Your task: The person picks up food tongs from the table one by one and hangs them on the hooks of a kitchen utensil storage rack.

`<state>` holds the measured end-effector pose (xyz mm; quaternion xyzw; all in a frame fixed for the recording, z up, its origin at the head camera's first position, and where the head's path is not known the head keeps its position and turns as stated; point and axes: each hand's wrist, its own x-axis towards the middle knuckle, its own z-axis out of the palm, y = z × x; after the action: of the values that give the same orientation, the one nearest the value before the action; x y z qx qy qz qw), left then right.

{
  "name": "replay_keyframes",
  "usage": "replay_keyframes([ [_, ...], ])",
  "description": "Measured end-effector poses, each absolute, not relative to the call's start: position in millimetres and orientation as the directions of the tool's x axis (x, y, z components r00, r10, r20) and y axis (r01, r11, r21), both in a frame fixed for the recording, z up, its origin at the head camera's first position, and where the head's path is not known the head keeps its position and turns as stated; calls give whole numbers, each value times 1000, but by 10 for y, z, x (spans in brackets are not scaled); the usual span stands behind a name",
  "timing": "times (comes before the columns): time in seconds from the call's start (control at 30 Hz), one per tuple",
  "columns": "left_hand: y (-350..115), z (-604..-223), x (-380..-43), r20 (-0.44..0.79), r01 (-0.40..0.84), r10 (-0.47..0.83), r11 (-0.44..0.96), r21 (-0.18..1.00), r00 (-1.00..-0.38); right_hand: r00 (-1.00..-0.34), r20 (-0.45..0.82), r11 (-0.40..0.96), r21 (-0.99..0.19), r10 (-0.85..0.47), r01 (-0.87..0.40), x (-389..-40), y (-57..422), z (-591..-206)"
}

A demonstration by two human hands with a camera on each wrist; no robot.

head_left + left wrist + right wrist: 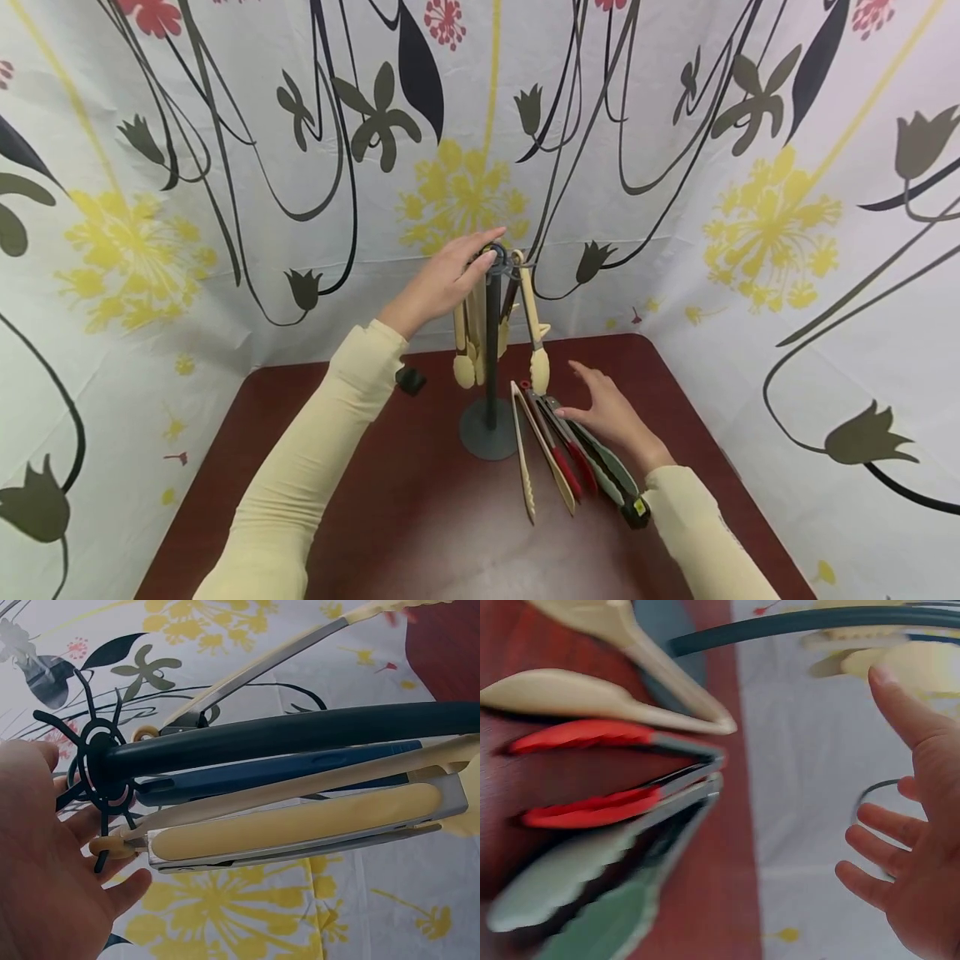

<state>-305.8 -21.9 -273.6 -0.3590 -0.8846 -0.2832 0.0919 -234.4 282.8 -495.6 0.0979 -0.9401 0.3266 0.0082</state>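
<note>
My left hand (450, 275) is at the top of a dark upright utensil stand (492, 350), its fingers spread and touching the ring of hooks (97, 761). From the hooks hang several utensils, among them cream-tipped tongs (532, 321), a pair with pale yellow handles (300, 831) and something with a blue handle (285, 776). My right hand (611, 412) hovers over the tongs on the table, fingers apart, holding nothing. Those tongs lie side by side: a beige pair (524, 467), a red-tipped pair (573, 471) and a green pair (607, 458).
The stand's round base (480, 437) rests on a dark red table (360, 517), left of the lying tongs. A white cloth (247, 192) with flower prints surrounds the table at the back and sides.
</note>
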Motion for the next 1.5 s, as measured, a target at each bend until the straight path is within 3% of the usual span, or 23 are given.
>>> replay_keyframes([
  [0.27,-218,-2695,-3062,344,678,586,597,429,-734,-985,71,869,-464,-160,-174,-2293,2832,-5368],
  [0.73,-205,-2694,-3027,315,647,570,610,458,-759,-994,4,924,-366,-112,-106,-2271,2829,-5726],
  [1.5,-204,-2735,-2991,327,637,547,648,418,-771,-996,54,930,-358,-70,-84,-2234,2768,-5754],
])
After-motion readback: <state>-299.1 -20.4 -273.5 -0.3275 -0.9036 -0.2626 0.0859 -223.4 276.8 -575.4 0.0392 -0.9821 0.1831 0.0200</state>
